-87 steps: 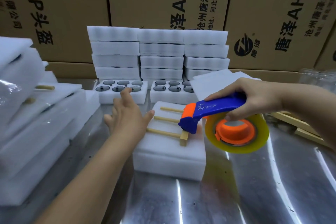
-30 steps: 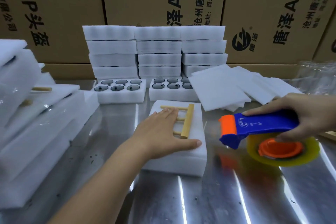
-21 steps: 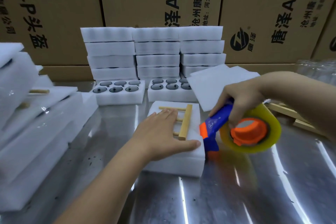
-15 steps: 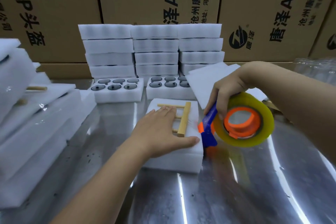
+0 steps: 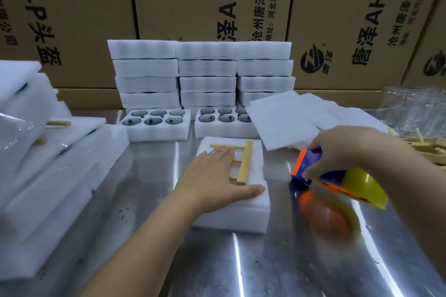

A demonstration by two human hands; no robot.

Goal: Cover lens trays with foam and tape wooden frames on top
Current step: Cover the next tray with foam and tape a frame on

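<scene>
On the shiny metal table (image 5: 265, 270), the left hand (image 5: 212, 183) lies flat with straight fingers, pressing the pale ladder-like wooden frame (image 5: 244, 164) onto the white foam-covered lens tray (image 5: 241, 216) under its palm. Just right of it, the right hand (image 5: 337, 152) grips the blue-and-orange tape dispenser (image 5: 337, 177), low over the table. This tray looks covered and framed, but no tape shows on it. Two open white lens trays (image 5: 156, 131) beyond the fingertips await thin white foam sheets (image 5: 284, 123). Blur hides the tape's end, and the palm hides the frame's left side
</scene>
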